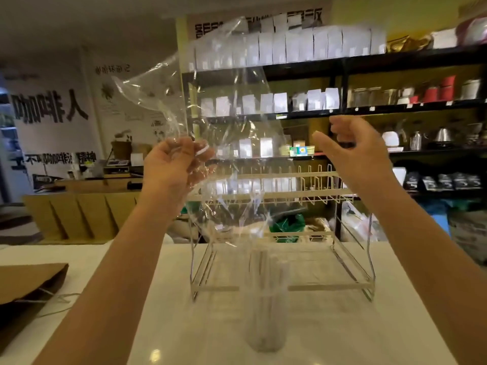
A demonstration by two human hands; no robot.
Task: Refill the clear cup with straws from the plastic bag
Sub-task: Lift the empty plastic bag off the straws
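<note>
So my left hand [176, 162] is pinching the clear plastic bag [210, 122] up in the air, and my right hand [358, 151] is loose beside it, gripping nothing. Wall lettering [50, 108] behind looks mirrored, something like 咖啡人. White counter [369, 325]: clear cup [266, 312] with straws [263, 285] near the front edge, wire rack [282, 233] just behind, brown paper bag [29, 283] at the left edge.

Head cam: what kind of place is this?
Most likely a coffee shop or coffee supply store. Black shelving holds rows of white packages, kettles and jars; a wooden service counter stands behind. The left hand holds a clear plastic bag over a white countertop.
</note>
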